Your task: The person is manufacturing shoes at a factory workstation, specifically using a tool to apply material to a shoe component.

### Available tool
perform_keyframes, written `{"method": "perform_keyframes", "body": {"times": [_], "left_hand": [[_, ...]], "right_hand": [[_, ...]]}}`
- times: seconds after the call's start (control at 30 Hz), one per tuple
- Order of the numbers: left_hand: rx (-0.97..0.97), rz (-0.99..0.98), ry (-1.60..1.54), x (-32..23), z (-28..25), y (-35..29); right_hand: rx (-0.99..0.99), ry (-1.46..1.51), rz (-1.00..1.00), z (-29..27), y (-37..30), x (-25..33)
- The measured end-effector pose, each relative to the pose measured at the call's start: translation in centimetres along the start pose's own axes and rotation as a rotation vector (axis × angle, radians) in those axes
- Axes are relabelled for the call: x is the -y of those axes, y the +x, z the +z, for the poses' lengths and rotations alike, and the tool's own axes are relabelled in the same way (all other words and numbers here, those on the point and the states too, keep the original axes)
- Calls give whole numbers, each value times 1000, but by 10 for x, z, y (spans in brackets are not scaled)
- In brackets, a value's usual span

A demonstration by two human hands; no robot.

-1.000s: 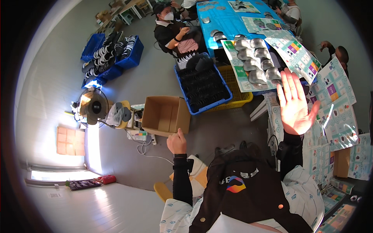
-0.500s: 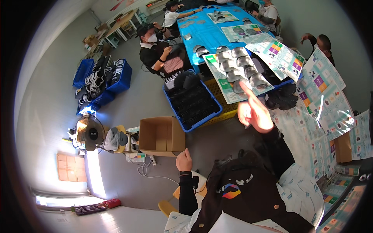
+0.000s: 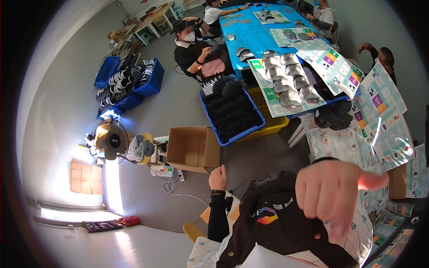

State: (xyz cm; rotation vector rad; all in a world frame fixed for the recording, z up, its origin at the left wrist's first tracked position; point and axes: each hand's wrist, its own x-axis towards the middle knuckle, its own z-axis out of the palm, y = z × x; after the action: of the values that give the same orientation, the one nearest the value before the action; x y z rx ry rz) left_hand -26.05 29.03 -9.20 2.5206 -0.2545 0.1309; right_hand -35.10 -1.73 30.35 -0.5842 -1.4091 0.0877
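Note:
My right hand (image 3: 328, 192) is raised in front of my dark apron (image 3: 286, 223), back of the hand up. Its thumb sticks out to the right, the fingers bend downward, and nothing shows in it. My left hand (image 3: 218, 178) is closed beside the near right corner of an open cardboard box (image 3: 192, 165); whatever its fingers hold, if anything, is hidden. Ahead, two rows of shiny grey curved pieces (image 3: 289, 97) lie on a printed sheet (image 3: 271, 96) at the near end of the blue-covered table (image 3: 241, 42).
Dark curved pieces fill a blue crate (image 3: 263, 117) beside a yellow crate (image 3: 282, 123). More dark pieces (image 3: 333, 117) lie right of the sheet. A fan (image 3: 111, 139) and a cable (image 3: 187, 194) are at left. A masked person (image 3: 196, 56) sits by the table; others sit farther off.
My right hand has drawn back from the grey pieces toward my body, no longer pointing at them. My left hand stays closed near the box. The view has shifted slightly.

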Motion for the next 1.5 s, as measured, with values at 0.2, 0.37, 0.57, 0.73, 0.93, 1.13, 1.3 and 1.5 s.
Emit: {"method": "perform_keyframes", "body": {"times": [0.2, 0.37, 0.57, 0.73, 0.93, 1.13, 1.3, 1.5], "left_hand": [[38, 11, -5, -4, 1, 0], [94, 22, -15, -1, 2, -2], [125, 62, -38, 4, 4, 2], [117, 25, -13, 17, 2, -4], [154, 50, -53, 16, 14, -12], [224, 62, -20, 30, 40, -12], [259, 57, -78, 13, 43, -8], [291, 36, -60, -36, 74, 17]], "right_hand": [[-52, 78, 15, -35, -18, 1], [-219, 62, 79, -52, -59, -12], [-612, 38, 78, -41, -83, -27], [-740, 5, 119, -53, -100, -38], [-1225, -245, 374, -89, -175, -32], [-1634, -538, 664, -107, -356, -18], [-2035, -798, 1069, -119, -496, 8], [-2237, -1758, 1271, -130, -571, 57]]}}
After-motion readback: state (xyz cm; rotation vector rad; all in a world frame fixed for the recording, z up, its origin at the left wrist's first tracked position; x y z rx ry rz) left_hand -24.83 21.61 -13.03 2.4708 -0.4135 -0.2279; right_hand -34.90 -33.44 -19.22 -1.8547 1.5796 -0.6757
